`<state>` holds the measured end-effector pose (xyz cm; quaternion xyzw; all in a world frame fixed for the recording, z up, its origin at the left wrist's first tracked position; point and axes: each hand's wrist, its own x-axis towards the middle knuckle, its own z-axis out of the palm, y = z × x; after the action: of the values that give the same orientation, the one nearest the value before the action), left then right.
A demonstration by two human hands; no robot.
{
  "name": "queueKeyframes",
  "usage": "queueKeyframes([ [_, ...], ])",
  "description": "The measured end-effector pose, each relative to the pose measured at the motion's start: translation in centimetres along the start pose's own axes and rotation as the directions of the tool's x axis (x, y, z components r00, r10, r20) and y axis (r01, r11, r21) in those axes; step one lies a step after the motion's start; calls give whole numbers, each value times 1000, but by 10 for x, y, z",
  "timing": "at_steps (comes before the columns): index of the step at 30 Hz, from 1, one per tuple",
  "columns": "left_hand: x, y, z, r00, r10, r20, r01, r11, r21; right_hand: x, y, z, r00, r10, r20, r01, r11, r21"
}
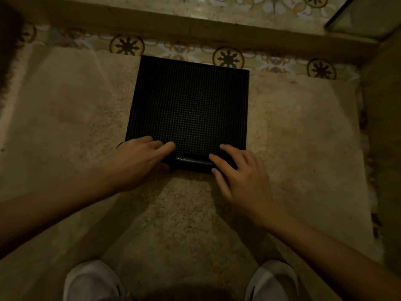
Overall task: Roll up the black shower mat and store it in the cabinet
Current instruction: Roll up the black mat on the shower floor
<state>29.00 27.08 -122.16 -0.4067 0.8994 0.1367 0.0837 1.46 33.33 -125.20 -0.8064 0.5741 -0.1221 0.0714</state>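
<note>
The black shower mat [188, 105], a square with a fine grid texture, lies on a beige rug in the middle of the head view. Its near edge is curled over into a short roll [192, 164]. My left hand [141, 161] grips the left end of that roll, fingers on top of the mat. My right hand [240, 170] holds the right end, fingers spread over the roll. No cabinet can be made out with certainty.
The beige rug [71, 118] covers most of the floor. Patterned tiles [128, 45] run along its far side below a raised step [173, 20]. A glass pane [366, 16] stands at the top right. My two light slippers [93, 281] are at the bottom.
</note>
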Motion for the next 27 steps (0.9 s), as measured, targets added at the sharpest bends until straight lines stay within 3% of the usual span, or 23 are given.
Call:
queueKeyframes([
  [9,13,-8,-9,999,-29,-28,23,982,-187,13,5,1,994,-108,-13,106,988,-110],
  [16,15,-6,-11,995,-61,-77,65,997,48,16,7,4,999,-44,13,45,994,-96],
  [21,21,-10,-7,990,-102,93,84,979,184,23,7,5,998,-37,55,43,993,-111],
  [27,31,-10,-13,989,-125,72,110,977,181,37,20,1,990,-112,87,116,993,-34],
])
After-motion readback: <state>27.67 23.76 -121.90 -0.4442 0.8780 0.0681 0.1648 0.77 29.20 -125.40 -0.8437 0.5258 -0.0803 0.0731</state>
